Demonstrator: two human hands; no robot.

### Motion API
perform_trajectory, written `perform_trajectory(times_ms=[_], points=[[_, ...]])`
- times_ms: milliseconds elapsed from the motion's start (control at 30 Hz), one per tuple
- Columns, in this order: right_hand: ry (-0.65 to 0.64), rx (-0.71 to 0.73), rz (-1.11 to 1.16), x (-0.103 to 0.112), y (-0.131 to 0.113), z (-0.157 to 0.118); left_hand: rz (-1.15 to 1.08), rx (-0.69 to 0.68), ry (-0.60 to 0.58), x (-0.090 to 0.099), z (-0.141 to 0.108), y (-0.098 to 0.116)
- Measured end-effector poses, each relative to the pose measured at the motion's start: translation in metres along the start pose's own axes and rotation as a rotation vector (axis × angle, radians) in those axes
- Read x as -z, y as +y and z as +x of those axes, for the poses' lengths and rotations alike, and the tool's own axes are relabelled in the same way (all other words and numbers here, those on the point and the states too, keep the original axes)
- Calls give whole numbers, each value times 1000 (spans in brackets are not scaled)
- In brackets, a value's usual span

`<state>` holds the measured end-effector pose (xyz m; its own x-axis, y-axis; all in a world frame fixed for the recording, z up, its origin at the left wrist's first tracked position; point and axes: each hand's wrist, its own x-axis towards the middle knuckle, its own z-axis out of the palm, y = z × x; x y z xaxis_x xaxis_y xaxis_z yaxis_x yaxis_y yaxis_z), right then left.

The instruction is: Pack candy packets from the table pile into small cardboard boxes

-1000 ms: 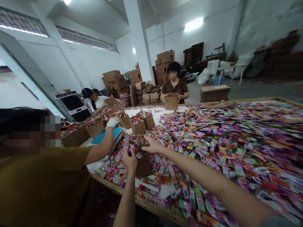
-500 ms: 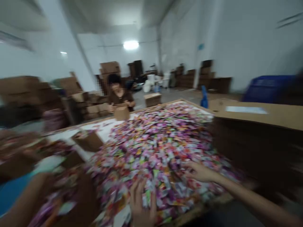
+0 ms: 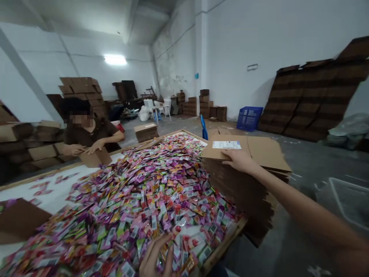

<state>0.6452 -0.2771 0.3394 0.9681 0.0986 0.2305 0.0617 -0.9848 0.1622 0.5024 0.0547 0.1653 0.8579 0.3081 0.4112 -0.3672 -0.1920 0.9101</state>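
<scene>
A wide heap of small colourful packets (image 3: 135,192) covers much of the white, wood-edged table (image 3: 60,188). My left hand (image 3: 157,256) rests on the packets at the bottom middle, fingers apart and curved over them; no packet is clearly gripped. On the right, my right hand (image 3: 240,159) lies on top of a tall stack of flattened cardboard (image 3: 268,152), its fingertips beside a white label (image 3: 226,145). The fingers of that hand are stretched out over the top sheet.
Across the table a person (image 3: 92,132) handles a small carton (image 3: 96,157). An open box (image 3: 21,221) stands at the left. Beyond are a cardboard stack (image 3: 146,132), a blue crate (image 3: 249,118) and a clear plastic bin (image 3: 350,200) on the floor.
The view has turned to the right. My right hand has moved from the packets onto the cardboard stack. My left hand stays on the packets.
</scene>
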Motion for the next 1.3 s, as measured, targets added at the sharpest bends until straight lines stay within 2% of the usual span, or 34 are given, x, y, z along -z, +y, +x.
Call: perform_trajectory(times_ms=[100, 167, 233, 267, 300, 333, 367, 400, 467, 500, 533, 567, 600, 667, 700, 733, 767, 800, 867, 933, 967, 1033, 1100, 1167, 1233, 1300], points=[[79, -43, 32, 20, 0, -10, 9, 140, -109, 5, 1, -3], [257, -58, 36, 36, -11, -20, -150, 287, -183, 7, 4, 1], [494, 140, 122, 45, -36, -35, -505, 451, -236, 7, 13, 10], [572, 301, 216, 45, -53, -44, -708, 524, -261, 8, 19, 15], [594, 486, 327, 42, -73, -55, -882, 589, -273, 10, 26, 21], [560, 678, 431, 35, -94, -66, -1004, 647, -251, 14, 33, 26], [467, 868, 508, 24, -115, -77, -1062, 704, -208, 21, 40, 30], [315, 1039, 554, 12, -135, -87, -1059, 766, -150, 29, 45, 32], [-32, 1249, 591, -16, -166, -100, -922, 888, 45, 50, 50, 32], [-163, 1279, 617, -31, -176, -103, -826, 916, 152, 62, 48, 30], [-220, 1242, 670, -44, -184, -102, -732, 907, 241, 75, 44, 27], [-197, 1134, 761, -55, -188, -98, -653, 867, 300, 87, 37, 23], [-112, 952, 880, -64, -192, -91, -593, 809, 319, 99, 28, 19], [101, 415, 1158, -75, -198, -76, -522, 677, 260, 119, 10, 15], [135, 151, 1292, -78, -201, -69, -480, 621, 217, 127, 2, 14], [103, -54, 1412, -79, -205, -64, -414, 565, 197, 133, -5, 15], [33, -192, 1513, -79, -209, -61, -330, 502, 200, 138, -9, 16], [-37, -265, 1588, -79, -213, -60, -236, 433, 240, 142, -10, 18], [-56, -281, 1647, -80, -218, -63, -87, 299, 369, 147, -10, 22], [40, -196, 1596, -84, -221, -68, -65, 187, 466, 148, -7, 25], [64, -133, 1543, -87, -221, -69, -90, 178, 478, 146, -7, 26], [33, -26, 1445, -94, -224, -70, -153, 266, 436, 137, -9, 28], [-5, -45, 1421, -100, -228, -68, -164, 367, 401, 123, -14, 31], [14, -153, 1462, -103, -234, -67, -122, 367, 373, 110, -19, 36], [51, -216, 1496, -101, -237, -68, -108, 330, 364, 105, -20, 40], [32, -158, 1529, -94, -236, -73, -139, 337, 383, 109, -14, 41]])
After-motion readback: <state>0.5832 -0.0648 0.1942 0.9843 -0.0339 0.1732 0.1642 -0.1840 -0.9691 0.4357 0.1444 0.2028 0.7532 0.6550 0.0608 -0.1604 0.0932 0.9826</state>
